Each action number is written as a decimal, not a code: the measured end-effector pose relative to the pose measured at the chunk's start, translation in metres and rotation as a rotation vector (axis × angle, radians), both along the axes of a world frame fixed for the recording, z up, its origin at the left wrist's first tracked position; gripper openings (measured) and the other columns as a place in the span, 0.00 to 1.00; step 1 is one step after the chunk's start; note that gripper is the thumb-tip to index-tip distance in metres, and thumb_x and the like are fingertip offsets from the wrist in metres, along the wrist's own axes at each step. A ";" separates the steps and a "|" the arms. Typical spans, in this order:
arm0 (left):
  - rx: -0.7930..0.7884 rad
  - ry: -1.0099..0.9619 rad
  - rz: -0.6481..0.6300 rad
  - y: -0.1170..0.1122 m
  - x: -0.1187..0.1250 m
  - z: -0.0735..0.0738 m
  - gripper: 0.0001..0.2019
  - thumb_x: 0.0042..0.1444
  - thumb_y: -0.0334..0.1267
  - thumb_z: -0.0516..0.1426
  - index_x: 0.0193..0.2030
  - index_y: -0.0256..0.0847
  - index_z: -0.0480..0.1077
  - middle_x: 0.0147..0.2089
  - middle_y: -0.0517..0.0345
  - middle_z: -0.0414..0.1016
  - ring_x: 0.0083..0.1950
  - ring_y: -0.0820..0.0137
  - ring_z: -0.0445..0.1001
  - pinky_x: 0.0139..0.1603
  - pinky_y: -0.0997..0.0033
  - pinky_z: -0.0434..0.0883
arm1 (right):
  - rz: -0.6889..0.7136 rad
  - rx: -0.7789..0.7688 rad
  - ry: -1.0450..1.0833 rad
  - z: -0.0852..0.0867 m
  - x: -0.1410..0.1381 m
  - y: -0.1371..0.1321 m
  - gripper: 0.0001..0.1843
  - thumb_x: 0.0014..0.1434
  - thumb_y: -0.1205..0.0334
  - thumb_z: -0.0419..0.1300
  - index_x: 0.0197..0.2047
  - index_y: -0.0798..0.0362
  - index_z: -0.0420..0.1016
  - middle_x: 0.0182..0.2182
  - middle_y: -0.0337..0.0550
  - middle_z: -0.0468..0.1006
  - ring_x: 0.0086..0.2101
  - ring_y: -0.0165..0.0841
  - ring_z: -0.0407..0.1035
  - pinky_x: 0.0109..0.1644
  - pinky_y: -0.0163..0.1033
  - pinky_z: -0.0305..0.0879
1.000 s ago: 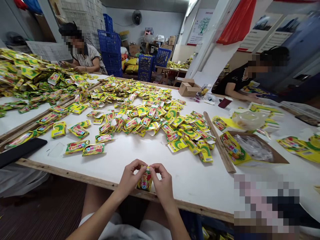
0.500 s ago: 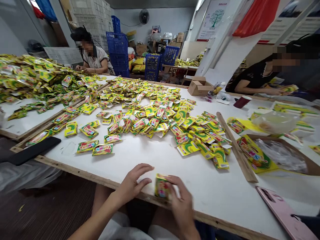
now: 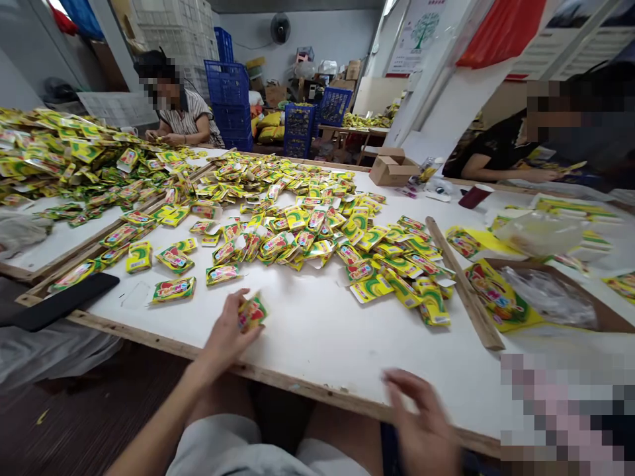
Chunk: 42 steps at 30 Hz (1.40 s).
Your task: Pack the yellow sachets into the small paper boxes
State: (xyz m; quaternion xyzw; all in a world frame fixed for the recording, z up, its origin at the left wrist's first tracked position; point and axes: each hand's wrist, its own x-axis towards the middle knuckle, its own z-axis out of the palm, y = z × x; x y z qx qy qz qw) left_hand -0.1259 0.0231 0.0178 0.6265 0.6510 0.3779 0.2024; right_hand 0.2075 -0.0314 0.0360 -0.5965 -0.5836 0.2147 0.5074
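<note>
My left hand (image 3: 231, 327) is closed on a small yellow-green printed carton (image 3: 253, 312), holding it just over the table near the front edge. Lower right, my right hand (image 3: 421, 416) is blurred by motion; its thumb and fingers are apart and nothing shows between them. A similar carton (image 3: 173, 289) lies flat to the left of my left hand. Beyond both hands spreads a loose heap of the same cartons (image 3: 278, 244), some with white end flaps standing out.
A wooden strip (image 3: 464, 284) divides the white table (image 3: 317, 330) on the right. Past it sits an open box with clear plastic (image 3: 550, 297). A black phone (image 3: 74, 301) lies at the left edge. Two people (image 3: 183, 119) sit across the table. A brown box (image 3: 391, 166) stands at the back.
My left hand has moved left and up and now holds a carton; one that lay nearby is gone from its spot. My right hand, moved right and down, no longer shows its carton.
</note>
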 end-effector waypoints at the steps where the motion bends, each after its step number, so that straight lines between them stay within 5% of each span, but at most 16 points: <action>1: 0.018 -0.089 -0.025 -0.004 0.026 0.000 0.34 0.51 0.41 0.61 0.61 0.44 0.50 0.50 0.52 0.63 0.49 0.66 0.70 0.51 0.64 0.70 | 0.106 -0.048 0.076 -0.006 -0.029 0.007 0.12 0.58 0.57 0.59 0.43 0.53 0.68 0.41 0.49 0.74 0.39 0.37 0.72 0.43 0.41 0.69; 4: 0.049 -0.277 -0.124 -0.014 0.082 -0.006 0.31 0.50 0.40 0.63 0.58 0.44 0.53 0.50 0.52 0.61 0.51 0.66 0.68 0.53 0.65 0.69 | 0.301 -0.121 0.327 -0.022 -0.094 0.027 0.16 0.61 0.58 0.57 0.49 0.51 0.57 0.44 0.49 0.73 0.41 0.35 0.72 0.44 0.40 0.70; 6: 0.045 -0.391 -0.195 -0.017 0.096 -0.012 0.25 0.53 0.38 0.61 0.56 0.45 0.57 0.51 0.53 0.61 0.52 0.68 0.68 0.54 0.65 0.69 | 0.316 -0.136 0.404 -0.029 -0.108 0.035 0.16 0.61 0.58 0.57 0.48 0.51 0.55 0.41 0.47 0.74 0.40 0.33 0.72 0.44 0.39 0.70; 12: -0.076 -0.665 -0.297 -0.018 0.086 -0.019 0.17 0.58 0.38 0.56 0.55 0.46 0.62 0.48 0.57 0.68 0.45 0.71 0.72 0.49 0.68 0.72 | 0.371 -0.154 0.421 -0.036 -0.087 0.040 0.15 0.62 0.59 0.56 0.51 0.52 0.60 0.45 0.48 0.74 0.44 0.35 0.71 0.47 0.39 0.68; 22: -0.233 -0.701 -0.483 -0.016 0.070 -0.010 0.20 0.60 0.37 0.54 0.59 0.47 0.60 0.47 0.56 0.70 0.46 0.69 0.74 0.46 0.70 0.72 | 0.517 -0.146 0.156 -0.022 -0.077 0.054 0.12 0.62 0.60 0.55 0.44 0.52 0.77 0.40 0.45 0.78 0.41 0.36 0.72 0.45 0.38 0.67; 27: -0.099 -0.547 -0.432 -0.013 0.062 -0.011 0.11 0.59 0.36 0.55 0.49 0.44 0.69 0.54 0.53 0.69 0.55 0.65 0.70 0.59 0.63 0.67 | 0.542 -0.011 0.127 -0.020 -0.093 0.057 0.12 0.64 0.63 0.52 0.43 0.51 0.77 0.42 0.45 0.77 0.44 0.35 0.71 0.48 0.38 0.67; 30: 0.015 -0.550 -0.379 -0.014 0.064 -0.012 0.16 0.60 0.33 0.54 0.55 0.46 0.64 0.58 0.54 0.66 0.62 0.67 0.65 0.65 0.61 0.61 | 0.425 0.001 0.194 -0.025 -0.103 0.057 0.13 0.63 0.64 0.53 0.50 0.53 0.71 0.41 0.45 0.77 0.41 0.33 0.72 0.45 0.37 0.68; 37: 0.116 -0.472 -0.308 -0.017 0.073 -0.004 0.07 0.61 0.36 0.53 0.42 0.41 0.72 0.46 0.54 0.73 0.51 0.68 0.71 0.54 0.67 0.68 | 0.530 0.013 0.145 -0.023 -0.101 0.052 0.09 0.63 0.65 0.54 0.44 0.50 0.75 0.46 0.44 0.76 0.48 0.34 0.69 0.46 0.36 0.66; 42: 0.044 -0.546 -0.229 -0.014 0.078 -0.002 0.08 0.60 0.39 0.55 0.43 0.40 0.71 0.43 0.55 0.73 0.46 0.70 0.72 0.48 0.70 0.69 | 0.432 -0.014 0.128 -0.019 -0.105 0.053 0.09 0.63 0.62 0.55 0.43 0.52 0.75 0.40 0.42 0.77 0.41 0.31 0.70 0.40 0.34 0.64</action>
